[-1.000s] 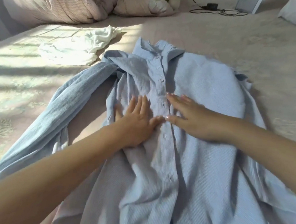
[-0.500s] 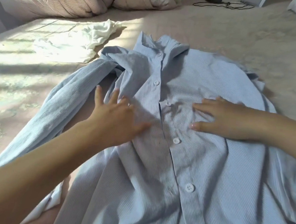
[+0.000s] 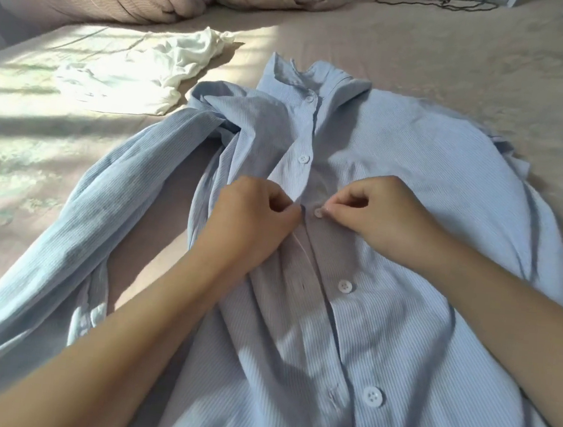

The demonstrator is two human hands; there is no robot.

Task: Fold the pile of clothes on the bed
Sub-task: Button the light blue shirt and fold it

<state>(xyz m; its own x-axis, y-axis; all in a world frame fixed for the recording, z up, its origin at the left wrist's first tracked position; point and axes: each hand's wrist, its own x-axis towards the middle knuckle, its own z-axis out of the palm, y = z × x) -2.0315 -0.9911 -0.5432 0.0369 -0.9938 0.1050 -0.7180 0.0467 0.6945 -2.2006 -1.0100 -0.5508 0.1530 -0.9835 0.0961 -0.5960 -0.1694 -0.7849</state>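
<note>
In the head view, both hands have left off the flat-palmed smoothing of half a second ago and curled into pinches at mid-frame: the left hand (image 3: pixel 255 217) grips the edge of the left placket, and the right hand (image 3: pixel 373 212) pinches cloth just beside a button (image 3: pixel 318 212). That suggests she is fastening the front before any fold, so the folding proper has not begun. The shirt (image 3: pixel 430 193) lies face up across the centre of the bed (image 3: pixel 494 61), collar toward the top, one sleeve (image 3: pixel 76 228) trailing to the lower left. It is thin, finely striped pale-blue cotton, softly creased, with round white buttons. A crumpled white garment (image 3: pixel 142 69) waits at upper left.
</note>
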